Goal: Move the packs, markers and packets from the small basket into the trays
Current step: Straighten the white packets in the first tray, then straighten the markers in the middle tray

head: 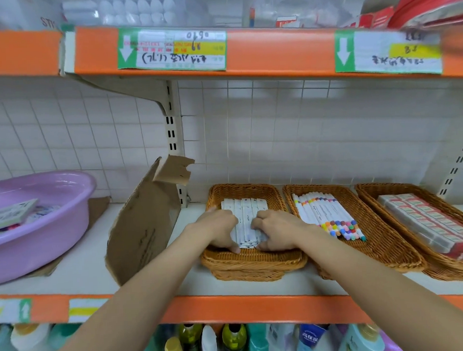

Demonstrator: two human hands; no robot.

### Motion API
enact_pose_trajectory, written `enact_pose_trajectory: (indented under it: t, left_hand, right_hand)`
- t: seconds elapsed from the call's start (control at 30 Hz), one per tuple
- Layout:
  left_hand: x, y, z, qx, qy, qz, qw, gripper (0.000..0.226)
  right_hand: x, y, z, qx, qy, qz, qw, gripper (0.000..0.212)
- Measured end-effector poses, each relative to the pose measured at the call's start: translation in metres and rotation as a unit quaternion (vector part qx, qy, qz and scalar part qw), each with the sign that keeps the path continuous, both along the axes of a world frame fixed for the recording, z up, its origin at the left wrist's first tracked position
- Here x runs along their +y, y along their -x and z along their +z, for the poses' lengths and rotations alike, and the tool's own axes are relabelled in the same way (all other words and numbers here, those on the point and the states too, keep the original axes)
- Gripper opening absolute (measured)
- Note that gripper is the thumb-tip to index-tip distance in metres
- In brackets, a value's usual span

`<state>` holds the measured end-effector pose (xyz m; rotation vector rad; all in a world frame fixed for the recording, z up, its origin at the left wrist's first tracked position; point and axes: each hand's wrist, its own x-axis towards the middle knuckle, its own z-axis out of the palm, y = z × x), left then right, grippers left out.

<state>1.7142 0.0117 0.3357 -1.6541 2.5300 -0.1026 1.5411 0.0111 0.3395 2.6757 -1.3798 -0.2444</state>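
Shop shelf: left hand [219, 229] and right hand [276, 229] grip light, stiff white packs [244, 209] by their edges in the tray [251, 259].

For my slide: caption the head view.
Both hands, left and right, straighten white packs in the leftmost wicker tray; markers fill the next.

— Where are our arms?
— Both bare forearms reach forward, converging. Our left hand [219, 230] lies palm-down, fingers curled, thumb tucked toward us.
— And our right hand [275, 230]?
— Just beside it, knuckles raised, fingers bent downward, thumb pointing inward.
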Motion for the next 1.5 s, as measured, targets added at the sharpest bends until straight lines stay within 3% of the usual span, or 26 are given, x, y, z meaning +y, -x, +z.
enact_pose_trajectory:
  t: [0.43, 0.7, 0.97, 1.1, 1.3, 1.5]
  left_hand:
    - [0.002, 0.011, 0.004, -0.087, -0.037, 0.062, 0.994, 0.050]
    - [0.008, 0.051, 0.026, -0.003, -0.027, 0.076, 0.997, 0.059]
    - [0.005, 0.147, 0.043, 0.010, 0.007, 0.004, 1.000, 0.042]
    - [-0.007, 0.182, 0.027, -0.019, -0.007, 0.017, 1.000, 0.049]
    - [-0.024, 0.198, 0.005, -0.051, -0.018, 0.062, 0.997, 0.068]
    - [-0.032, 0.199, -0.002, -0.020, 0.027, 0.061, 0.998, 0.057]
  right_hand:
    - [-0.007, 0.015, 0.008, 0.018, -0.014, 0.073, 0.997, 0.054]
    - [-0.008, 0.049, 0.030, -0.031, 0.003, 0.100, 0.994, 0.051]
    - [-0.018, 0.145, 0.038, -0.046, -0.009, 0.040, 0.998, 0.048]
    - [-0.024, 0.190, 0.030, 0.000, -0.021, 0.012, 1.000, 0.054]
    - [-0.034, 0.222, 0.014, 0.047, -0.041, -0.026, 0.998, 0.083]
    - [-0.037, 0.224, 0.005, -0.004, -0.023, -0.026, 0.999, 0.067]
